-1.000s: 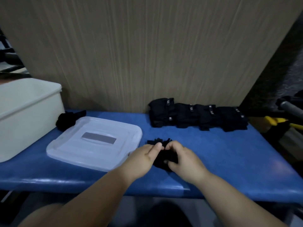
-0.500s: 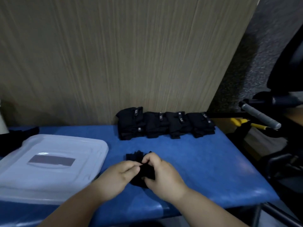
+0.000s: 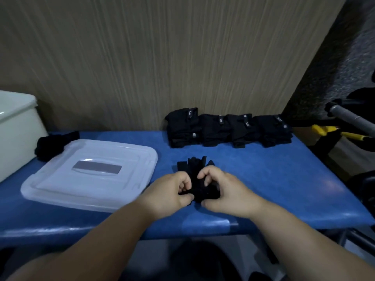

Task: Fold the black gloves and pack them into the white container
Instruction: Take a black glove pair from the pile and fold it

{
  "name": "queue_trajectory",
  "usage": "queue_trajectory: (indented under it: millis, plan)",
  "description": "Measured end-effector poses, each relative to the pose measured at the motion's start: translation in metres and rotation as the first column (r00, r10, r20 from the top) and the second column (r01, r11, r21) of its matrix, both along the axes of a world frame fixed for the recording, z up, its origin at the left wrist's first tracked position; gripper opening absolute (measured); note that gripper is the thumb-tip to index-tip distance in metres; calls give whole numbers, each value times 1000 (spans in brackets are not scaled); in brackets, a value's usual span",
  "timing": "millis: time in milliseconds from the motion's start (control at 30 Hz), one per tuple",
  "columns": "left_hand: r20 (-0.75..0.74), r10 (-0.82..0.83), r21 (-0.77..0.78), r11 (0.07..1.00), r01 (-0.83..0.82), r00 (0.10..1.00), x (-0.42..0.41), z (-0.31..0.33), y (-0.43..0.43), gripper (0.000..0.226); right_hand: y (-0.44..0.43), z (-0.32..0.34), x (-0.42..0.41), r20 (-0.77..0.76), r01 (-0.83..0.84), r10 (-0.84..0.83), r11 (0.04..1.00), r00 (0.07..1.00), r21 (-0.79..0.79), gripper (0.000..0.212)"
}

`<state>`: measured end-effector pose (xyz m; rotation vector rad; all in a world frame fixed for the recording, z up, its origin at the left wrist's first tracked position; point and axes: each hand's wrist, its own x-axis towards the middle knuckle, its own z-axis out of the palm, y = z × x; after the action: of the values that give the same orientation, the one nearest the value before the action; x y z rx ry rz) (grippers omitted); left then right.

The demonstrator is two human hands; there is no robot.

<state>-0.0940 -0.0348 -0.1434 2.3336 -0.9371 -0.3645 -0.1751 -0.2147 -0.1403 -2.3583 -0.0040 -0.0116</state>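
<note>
Blue tabletop (image 3: 253, 169): left hand (image 3: 172, 191) and right hand (image 3: 225, 191), fingers curled, both pinch one black glove (image 3: 195, 169).

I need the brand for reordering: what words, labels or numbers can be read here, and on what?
Tags on the folded gloves: pale marks, too blurred to read.
Grey patch on the lid: no text readable.
Nothing else shows text.

Dim, soft focus; glare on blue table (image 3: 211, 223) edge; wide-angle edge distortion.
</note>
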Motion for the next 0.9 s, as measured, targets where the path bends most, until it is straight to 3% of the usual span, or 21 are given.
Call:
queue_trajectory:
  millis: [100,233,433,600,733,900]
  plan:
    - [-5,60,-79,995,-61,998,-1,-6,0,20,-3,4,-3,-13,4,-2,994,1000,110,46]
    - [0,147,-172,974,-145,989,-2,-11,-3,19,-5,4,-3,0,23,-23,995,1000,96,38]
    - [49,268,-260,934,-246,962,-3,-11,-6,26,-11,5,0,-24,46,-42,980,999,194,34]
    - [82,273,-224,942,-250,958,-3,-11,-5,32,-8,6,5,-17,63,-62,991,998,117,28]
    - [79,278,-237,938,-253,957,-4,-8,-8,30,-3,4,9,80,148,-148,989,986,9,21]
    - [41,292,-294,917,-268,956,-1,-4,-9,28,1,1,12,170,249,-254,967,952,52,25]
